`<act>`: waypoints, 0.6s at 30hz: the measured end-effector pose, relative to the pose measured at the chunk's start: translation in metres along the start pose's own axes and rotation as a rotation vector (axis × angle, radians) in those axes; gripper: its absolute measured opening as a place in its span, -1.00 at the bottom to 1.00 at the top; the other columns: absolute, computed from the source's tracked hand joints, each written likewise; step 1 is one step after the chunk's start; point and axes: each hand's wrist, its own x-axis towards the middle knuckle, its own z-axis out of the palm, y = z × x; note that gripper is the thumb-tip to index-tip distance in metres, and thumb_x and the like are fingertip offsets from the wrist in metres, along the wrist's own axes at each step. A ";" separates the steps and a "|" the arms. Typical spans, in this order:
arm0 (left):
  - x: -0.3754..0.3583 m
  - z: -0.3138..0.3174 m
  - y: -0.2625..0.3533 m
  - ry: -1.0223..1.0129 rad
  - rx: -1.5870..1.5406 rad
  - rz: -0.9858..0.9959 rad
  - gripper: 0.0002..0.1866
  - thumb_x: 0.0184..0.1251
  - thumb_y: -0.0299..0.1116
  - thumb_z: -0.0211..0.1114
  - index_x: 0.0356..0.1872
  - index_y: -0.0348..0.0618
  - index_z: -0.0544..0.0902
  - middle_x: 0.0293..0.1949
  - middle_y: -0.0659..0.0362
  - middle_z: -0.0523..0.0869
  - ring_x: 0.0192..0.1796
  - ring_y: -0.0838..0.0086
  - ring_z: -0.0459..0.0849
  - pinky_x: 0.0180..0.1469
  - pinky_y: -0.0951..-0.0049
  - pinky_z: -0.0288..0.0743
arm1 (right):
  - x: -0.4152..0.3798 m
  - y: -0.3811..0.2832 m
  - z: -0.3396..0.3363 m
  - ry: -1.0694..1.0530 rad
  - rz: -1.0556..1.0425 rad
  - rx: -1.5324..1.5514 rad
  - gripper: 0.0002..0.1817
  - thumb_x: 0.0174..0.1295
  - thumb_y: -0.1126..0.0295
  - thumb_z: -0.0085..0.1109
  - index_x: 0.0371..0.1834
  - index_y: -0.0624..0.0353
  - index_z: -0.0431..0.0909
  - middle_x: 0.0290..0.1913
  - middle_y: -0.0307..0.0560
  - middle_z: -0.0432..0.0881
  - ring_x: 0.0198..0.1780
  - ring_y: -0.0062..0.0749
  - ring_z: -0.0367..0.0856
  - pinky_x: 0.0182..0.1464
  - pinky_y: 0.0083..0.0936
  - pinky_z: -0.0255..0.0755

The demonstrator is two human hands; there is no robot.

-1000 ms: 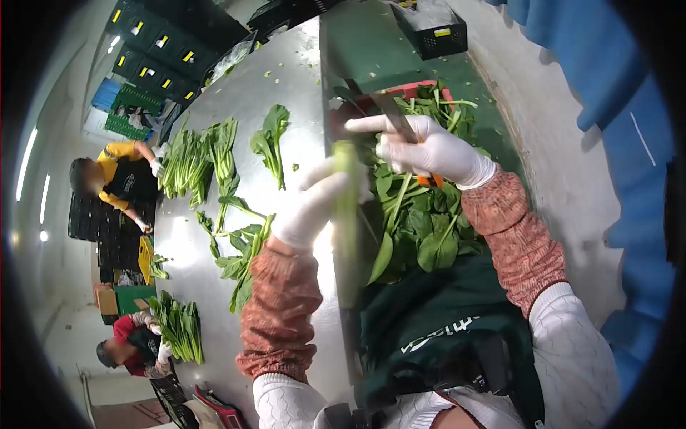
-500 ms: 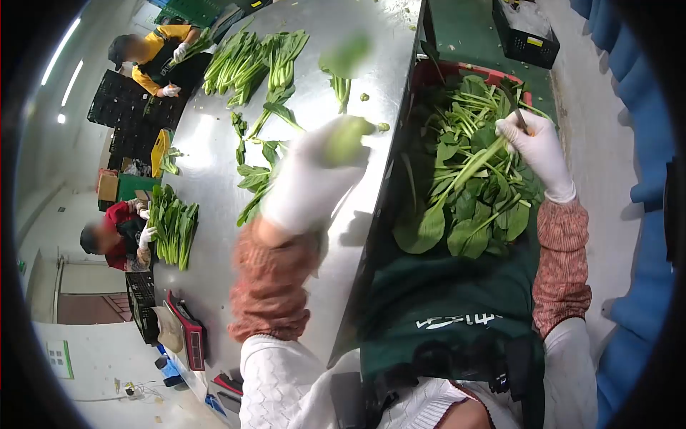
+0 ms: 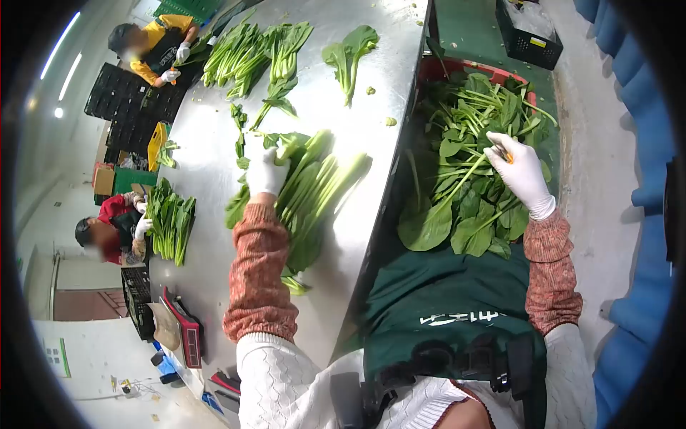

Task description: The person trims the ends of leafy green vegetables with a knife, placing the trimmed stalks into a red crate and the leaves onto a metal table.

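Note:
My left hand (image 3: 267, 174), in a white glove, is over the metal table with its fingers closed around stalks of leafy greens. A loose bunch of leafy greens (image 3: 318, 189) with thick pale stalks lies beside and partly under that hand. My right hand (image 3: 520, 171), also gloved, is closed on a small knife (image 3: 509, 156); its orange handle shows between the fingers and most of the blade is hidden. Below the right hand, a red crate (image 3: 493, 70) holds a heap of loose leafy greens (image 3: 468, 164). One separate plant (image 3: 350, 61) lies farther up the table.
More greens (image 3: 246, 61) lie in a pile at the table's (image 3: 214, 143) far end. Two co-workers, a person in yellow sleeves (image 3: 153, 50) and a person in red sleeves (image 3: 118, 222), handle greens across the table. A red scale (image 3: 187, 332) and a black crate (image 3: 529, 36) stand nearby.
My left hand has moved left and down onto the greens on the table. The blurred plant above it now lies still. My right hand has lowered slightly, still with the knife.

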 end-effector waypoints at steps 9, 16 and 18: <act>0.029 -0.181 0.113 0.134 -0.934 0.200 -0.77 0.21 -0.44 0.45 -0.14 -0.27 0.71 -0.39 0.35 0.69 -0.36 0.75 0.55 -0.31 0.66 0.46 | 0.001 0.001 0.024 0.007 -0.002 0.126 -0.67 0.30 0.33 0.26 0.06 0.26 0.61 -0.27 0.02 0.74 -0.26 -0.49 0.70 -0.15 -0.57 0.52; 0.062 -0.068 0.087 0.082 -0.020 0.436 -0.63 0.29 -0.04 0.30 -0.53 -0.14 0.68 -0.55 -0.01 0.68 -0.48 0.10 0.67 -0.35 0.18 0.54 | -0.021 0.022 0.021 0.090 0.072 0.277 -0.69 0.31 0.36 0.24 0.04 0.31 0.61 -0.27 0.01 0.76 -0.27 -0.47 0.71 -0.16 -0.58 0.52; 0.046 -0.032 0.087 -0.218 0.041 0.210 -0.67 0.25 -0.04 0.30 -0.38 -0.11 0.72 -0.36 -0.04 0.74 -0.28 0.05 0.73 -0.18 0.15 0.59 | -0.029 0.029 0.014 0.074 0.116 0.283 -0.70 0.32 0.37 0.23 0.03 0.33 0.61 -0.28 0.03 0.75 -0.29 -0.46 0.71 -0.17 -0.57 0.52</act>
